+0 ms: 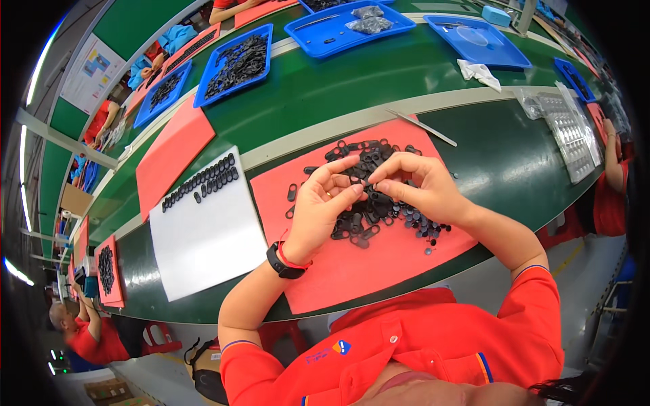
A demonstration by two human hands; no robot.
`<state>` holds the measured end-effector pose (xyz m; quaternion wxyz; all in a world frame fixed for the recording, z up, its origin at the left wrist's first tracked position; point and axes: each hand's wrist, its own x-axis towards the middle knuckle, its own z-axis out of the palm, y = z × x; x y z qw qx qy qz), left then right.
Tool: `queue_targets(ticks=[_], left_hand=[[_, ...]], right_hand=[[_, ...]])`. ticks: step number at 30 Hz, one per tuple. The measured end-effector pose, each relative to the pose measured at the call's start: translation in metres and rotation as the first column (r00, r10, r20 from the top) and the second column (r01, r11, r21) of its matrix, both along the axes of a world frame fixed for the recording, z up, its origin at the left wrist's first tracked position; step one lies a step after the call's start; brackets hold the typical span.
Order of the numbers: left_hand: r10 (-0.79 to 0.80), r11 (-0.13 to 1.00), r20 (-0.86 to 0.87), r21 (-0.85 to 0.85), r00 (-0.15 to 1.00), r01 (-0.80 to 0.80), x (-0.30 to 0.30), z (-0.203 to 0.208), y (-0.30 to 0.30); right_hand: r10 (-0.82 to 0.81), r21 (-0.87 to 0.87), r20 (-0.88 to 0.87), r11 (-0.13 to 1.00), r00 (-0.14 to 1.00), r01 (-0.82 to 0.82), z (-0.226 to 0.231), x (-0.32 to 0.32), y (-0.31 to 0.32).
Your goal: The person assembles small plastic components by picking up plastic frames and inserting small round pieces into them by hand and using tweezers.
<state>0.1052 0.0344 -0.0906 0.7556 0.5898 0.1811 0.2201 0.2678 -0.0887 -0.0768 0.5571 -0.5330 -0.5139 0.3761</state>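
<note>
My left hand (323,208) and my right hand (421,184) meet over a pink mat (325,287), fingers pinched together. Between their fingertips is a small black part (366,182), mostly hidden by the fingers. Under and around them spreads a heap of black oval parts with holes (369,157). Small dark round button-like pieces (421,222) lie beside it, nearer my right wrist. To the left, on a white sheet (210,254), black oval parts (200,181) stand lined up in rows.
Metal tweezers (433,130) lie past the mat's far edge. A clear plastic tray (570,135) sits at the right. Blue trays (318,44) and another pink sheet (172,152) are farther back. Co-workers sit around, one person (95,335) at the lower left.
</note>
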Motion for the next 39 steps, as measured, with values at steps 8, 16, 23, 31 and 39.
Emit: queue_targets(ticks=[8,16,23,31,39], left_hand=[[-0.043,0.999,0.010,0.024,0.999,0.043,0.013,0.001,-0.008],[-0.008,0.999,-0.042,0.036,0.999,0.009,0.014,-0.012,-0.010],[0.030,0.998,-0.027,0.051,0.999,-0.028,0.013,-0.021,-0.010],[0.050,0.999,0.001,0.008,0.999,-0.050,0.013,-0.025,-0.010],[-0.001,1.000,0.021,-0.002,1.000,0.001,0.012,-0.023,-0.011]], right_hand=[[-0.143,-0.014,-0.151,0.990,0.978,0.142,-0.018,0.007,-0.005],[-0.207,0.037,0.080,0.978,0.975,0.204,-0.019,0.000,-0.009],[-0.237,0.103,0.155,0.969,0.959,0.223,-0.021,0.003,-0.008],[-0.263,0.062,0.160,0.965,0.951,0.257,-0.022,-0.003,-0.008],[-0.271,0.115,0.172,0.960,0.947,0.254,-0.025,-0.004,-0.005]])
